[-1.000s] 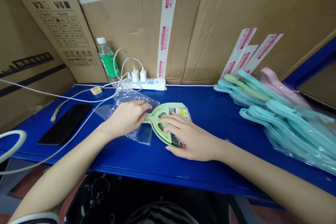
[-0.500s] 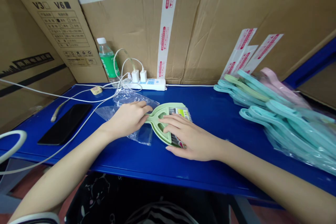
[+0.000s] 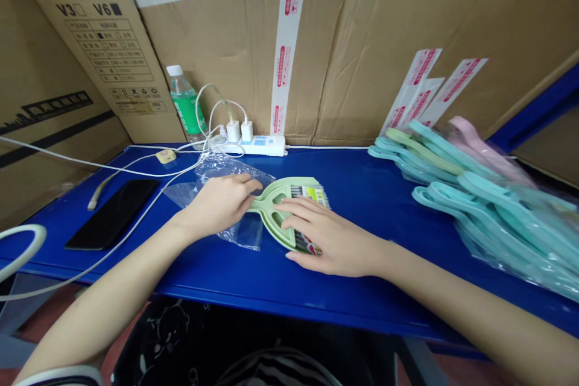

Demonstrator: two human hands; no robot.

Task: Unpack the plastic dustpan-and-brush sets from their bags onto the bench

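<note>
A light green mini dustpan (image 3: 266, 222) with a hand brush (image 3: 296, 190) nested in it lies on the blue table. The brush has dark and pale bristles and a printed label. My left hand (image 3: 221, 204) is closed around the handle end, hiding most of it. Across the bristle end lies my right hand (image 3: 332, 238), its fingers over the brush and its thumb at the near edge, holding the set. Crumpled clear plastic bag (image 3: 244, 234) shows under and behind my left hand.
Bagged turquoise sets (image 3: 493, 211), with green and pink ones, are heaped at the right. A phone (image 3: 111, 214), white cables, a power strip (image 3: 266, 145) and a bottle (image 3: 186, 105) stand or lie at the left and back. Cardboard (image 3: 362, 42) walls the rear.
My left hand's fingers have shifted slightly at the handle, with a little more of it showing. My right hand and the dustpan set stay almost where they were.
</note>
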